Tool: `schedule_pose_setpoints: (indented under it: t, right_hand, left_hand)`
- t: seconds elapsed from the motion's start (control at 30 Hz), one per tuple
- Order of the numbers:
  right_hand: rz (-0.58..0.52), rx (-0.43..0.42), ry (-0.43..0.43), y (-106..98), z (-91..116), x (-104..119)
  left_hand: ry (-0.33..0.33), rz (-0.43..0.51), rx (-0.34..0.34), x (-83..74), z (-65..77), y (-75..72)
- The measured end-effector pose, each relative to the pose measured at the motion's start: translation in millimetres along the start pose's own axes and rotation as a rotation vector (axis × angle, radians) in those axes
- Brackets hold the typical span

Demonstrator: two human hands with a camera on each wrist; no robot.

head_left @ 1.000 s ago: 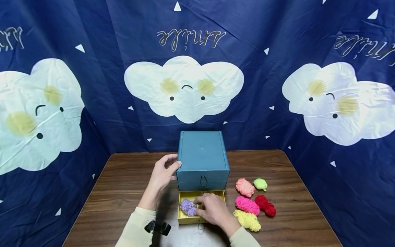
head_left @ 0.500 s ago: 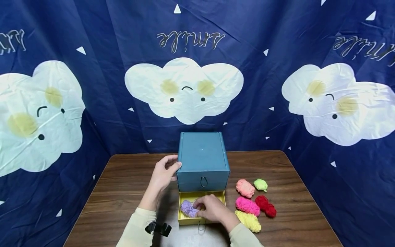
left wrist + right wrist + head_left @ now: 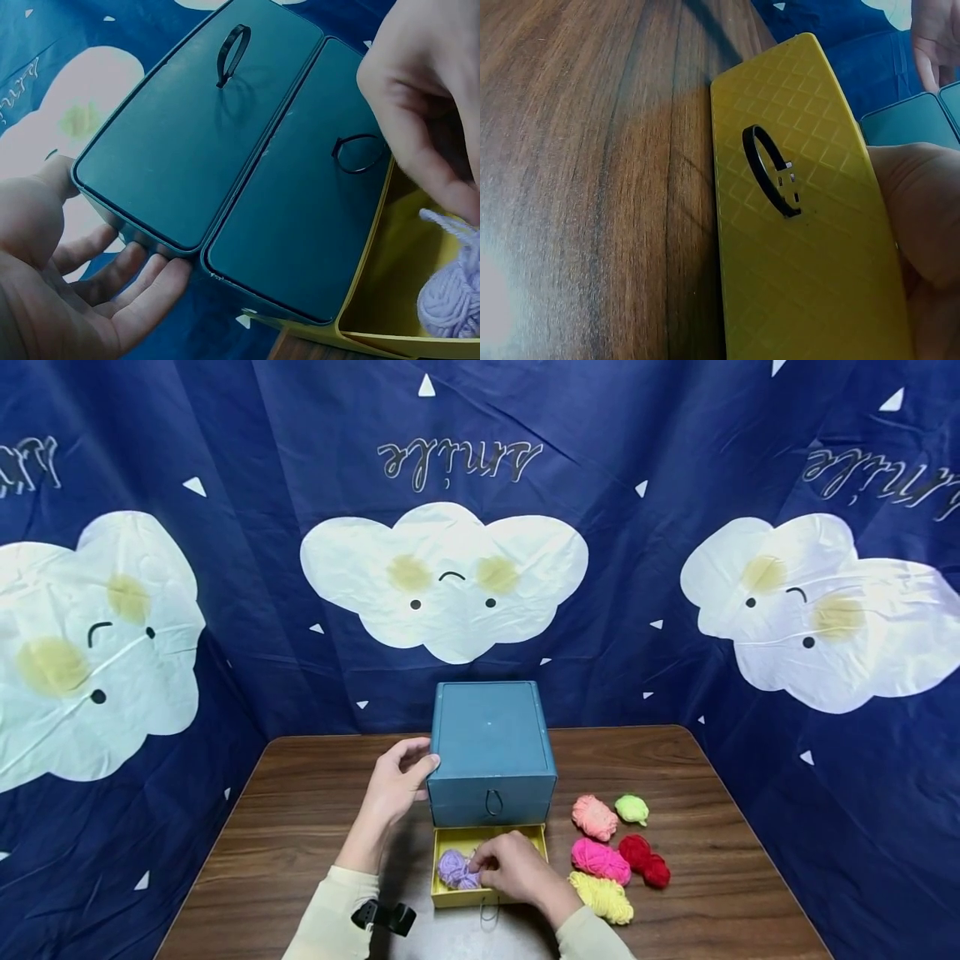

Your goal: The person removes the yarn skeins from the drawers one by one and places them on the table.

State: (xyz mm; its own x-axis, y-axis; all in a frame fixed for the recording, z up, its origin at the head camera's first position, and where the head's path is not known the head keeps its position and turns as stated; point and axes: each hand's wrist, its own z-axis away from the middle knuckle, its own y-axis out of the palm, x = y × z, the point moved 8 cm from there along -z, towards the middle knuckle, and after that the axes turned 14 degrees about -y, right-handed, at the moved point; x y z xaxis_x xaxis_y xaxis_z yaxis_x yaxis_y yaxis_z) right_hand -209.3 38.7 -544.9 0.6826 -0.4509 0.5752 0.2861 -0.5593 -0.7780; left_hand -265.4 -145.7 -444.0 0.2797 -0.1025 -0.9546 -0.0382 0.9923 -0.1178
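Note:
A blue drawer box (image 3: 491, 727) stands at the back of the table, its yellow bottom drawer (image 3: 456, 899) pulled out in front. Against the box's left side rests my left hand (image 3: 396, 779), thumb at the top front edge; the left wrist view shows its fingers (image 3: 154, 300) along the side wall. Inside the drawer at left lies a small purple yarn ball (image 3: 454, 870). My right hand (image 3: 519, 868) reaches over the drawer's right part and pinches the yarn's right end. In the left wrist view, a loose strand of the yarn ball (image 3: 448, 300) reaches up to those fingertips.
Right of the drawer lie several yarn balls: salmon (image 3: 595, 817), light green (image 3: 632, 810), bright pink (image 3: 601, 861), dark red (image 3: 645, 861) and yellow (image 3: 602, 897). Black loop handles sit on the drawer fronts, one on the yellow drawer (image 3: 769, 172). A blue curtain surrounds the wooden table (image 3: 300, 827).
The right fingers have shifted slightly at the purple yarn ball, which stays at the drawer's left. My left hand holds its place on the box.

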Motion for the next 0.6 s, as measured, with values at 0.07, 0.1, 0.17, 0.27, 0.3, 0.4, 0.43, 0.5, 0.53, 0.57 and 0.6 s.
schedule_pose_setpoints:
  t: [0.07, 0.1, 0.17, 0.27, 0.3, 0.4, 0.43, 0.5, 0.53, 0.57, 0.6]
  right_hand:
    - [0.031, -0.027, -0.027, -4, 1, 2]
    - [0.042, -0.038, -0.039, -5, 2, 3]
    - [0.064, -0.055, -0.065, -9, 3, 6]
    - [0.091, -0.075, -0.106, -14, 4, 11]
    - [0.103, -0.085, -0.124, -17, 5, 14]
    - [0.135, -0.118, -0.165, -24, 6, 22]
    - [0.144, -0.128, -0.176, -27, 6, 25]
    - [0.155, -0.145, -0.185, -33, 8, 29]
    - [0.16, -0.151, -0.188, -35, 8, 31]
    - [0.162, -0.159, -0.19, -38, 9, 32]
    - [0.164, -0.166, -0.191, -41, 10, 34]
  left_hand:
    - [-0.001, -0.003, -0.003, 0.9, -0.9, -0.3]
    - [-0.002, -0.003, -0.004, 1.3, -1.7, -0.4]
    - [-0.003, -0.002, -0.005, 2.2, -3.6, -0.7]
    - [-0.006, -0.008, -0.007, 3.2, -5.7, -1.3]
    - [-0.007, -0.009, -0.008, 3.6, -6.1, -1.5]
    - [-0.01, -0.02, -0.007, 4.3, -6.5, -1.7]
    - [-0.011, -0.022, -0.007, 4.5, -6.4, -1.7]
    - [-0.011, -0.024, -0.005, 4.2, -5.6, -1.6]
    - [-0.011, -0.025, -0.002, 3.6, -4.7, -1.3]
    - [-0.011, -0.025, 0.0, 2.4, -3.3, -1.1]
    - [-0.013, -0.024, 0.002, 0.9, -1.6, -0.7]
